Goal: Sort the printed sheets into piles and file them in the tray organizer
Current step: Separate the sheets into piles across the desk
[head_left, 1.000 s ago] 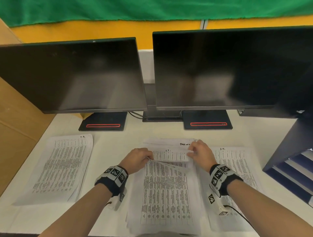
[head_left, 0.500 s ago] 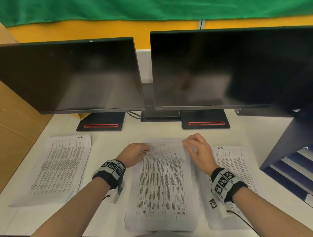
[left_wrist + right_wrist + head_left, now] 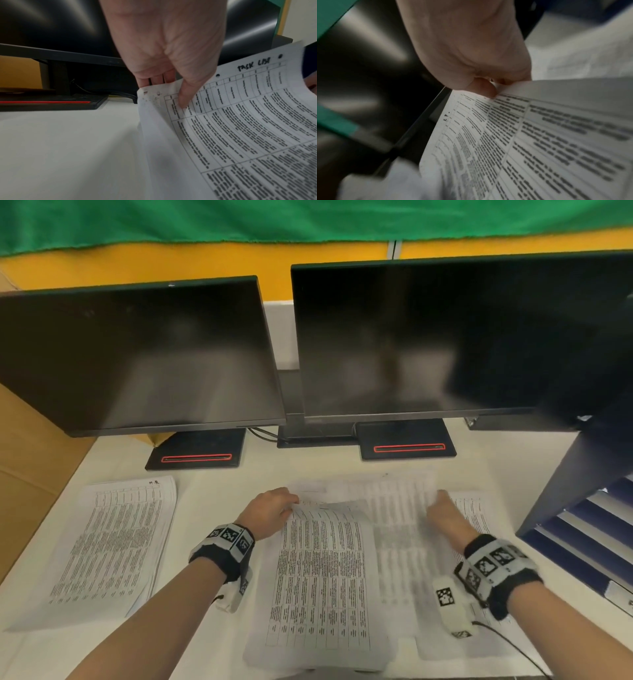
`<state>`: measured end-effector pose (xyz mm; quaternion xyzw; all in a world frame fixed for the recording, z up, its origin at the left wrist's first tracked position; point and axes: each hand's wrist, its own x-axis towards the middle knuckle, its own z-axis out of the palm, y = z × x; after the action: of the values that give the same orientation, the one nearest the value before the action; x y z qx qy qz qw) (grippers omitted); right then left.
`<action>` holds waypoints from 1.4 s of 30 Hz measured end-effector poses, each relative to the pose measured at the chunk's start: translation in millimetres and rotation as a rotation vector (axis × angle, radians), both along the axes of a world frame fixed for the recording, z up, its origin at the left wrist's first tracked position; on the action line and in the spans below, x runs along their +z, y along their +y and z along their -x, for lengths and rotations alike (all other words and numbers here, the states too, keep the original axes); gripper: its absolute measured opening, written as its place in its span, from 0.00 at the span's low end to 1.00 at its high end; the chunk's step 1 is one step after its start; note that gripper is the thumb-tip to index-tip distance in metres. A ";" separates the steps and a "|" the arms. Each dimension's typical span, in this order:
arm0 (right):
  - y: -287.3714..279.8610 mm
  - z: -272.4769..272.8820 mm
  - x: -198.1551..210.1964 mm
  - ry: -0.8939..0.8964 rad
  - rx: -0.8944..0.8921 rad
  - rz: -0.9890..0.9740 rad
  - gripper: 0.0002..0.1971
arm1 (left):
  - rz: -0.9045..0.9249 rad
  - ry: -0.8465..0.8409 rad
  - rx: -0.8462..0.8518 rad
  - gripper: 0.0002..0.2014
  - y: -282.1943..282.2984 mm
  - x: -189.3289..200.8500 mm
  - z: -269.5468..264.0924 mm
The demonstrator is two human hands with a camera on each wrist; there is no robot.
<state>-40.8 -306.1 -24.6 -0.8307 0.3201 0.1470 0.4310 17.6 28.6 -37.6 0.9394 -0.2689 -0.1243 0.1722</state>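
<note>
White paper, head view: we now swing top sheet [image 3: 400, 508] off middle stack [image 3: 322, 577] toward right pile [image 3: 479, 508]; sorting continues, tray [image 3: 582, 542] waits. Left wrist: left hand [image 3: 164, 54] pinches stack corner. Right wrist: right hand [image 3: 467, 47] fingers clamp sheet's edge.

"task list" is handwritten in black marker along the top edge of the printed sheet [image 3: 240, 128] seen in the left wrist view; the table rows below it are too blurred to read. in the right wrist view a small mark near the top edge of another sheet [image 3: 522, 142] may be letters, but i cannot tell which. the left pile [image 3: 113, 542] carries a short handwritten note at its far corner, too small to read.
</note>
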 end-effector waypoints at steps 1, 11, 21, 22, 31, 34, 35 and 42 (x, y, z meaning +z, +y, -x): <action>-16.6 -1.5 0.7 0.023 -0.018 0.050 0.26 | -0.001 -0.009 -0.006 0.12 -0.9 -1.4 -1.2; -79.1 20.5 9.5 0.199 -0.116 0.453 0.29 | -0.052 -0.128 -0.068 0.13 -11.1 -10.4 -3.1; 46.8 7.0 -19.9 -0.328 0.475 0.440 0.11 | -0.044 -0.213 -0.096 0.10 -12.6 -13.7 10.6; 50.3 4.1 -21.4 -0.314 0.469 0.420 0.09 | -0.044 -0.226 -0.101 0.10 -13.1 -13.9 11.5; 54.4 1.3 -25.1 -0.246 0.522 0.473 0.11 | -0.034 -0.307 -0.127 0.07 -14.7 -14.9 15.5; 57.0 5.7 -25.2 -0.392 0.508 0.368 0.08 | -0.017 -0.331 -0.136 0.11 -14.6 -15.7 16.0; 57.5 7.4 -25.5 -0.419 0.515 0.286 0.09 | -0.015 -0.331 -0.138 0.12 -14.8 -16.0 15.5; 48.4 0.7 -20.9 -0.356 0.587 -0.072 0.14 | -0.008 -0.364 -0.141 0.12 -13.3 -11.5 19.7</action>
<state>-41.5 -257.8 -45.6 -0.8842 -0.0182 0.1286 0.4487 -2.1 15.3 -49.1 0.9259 -0.3602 0.0349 0.1081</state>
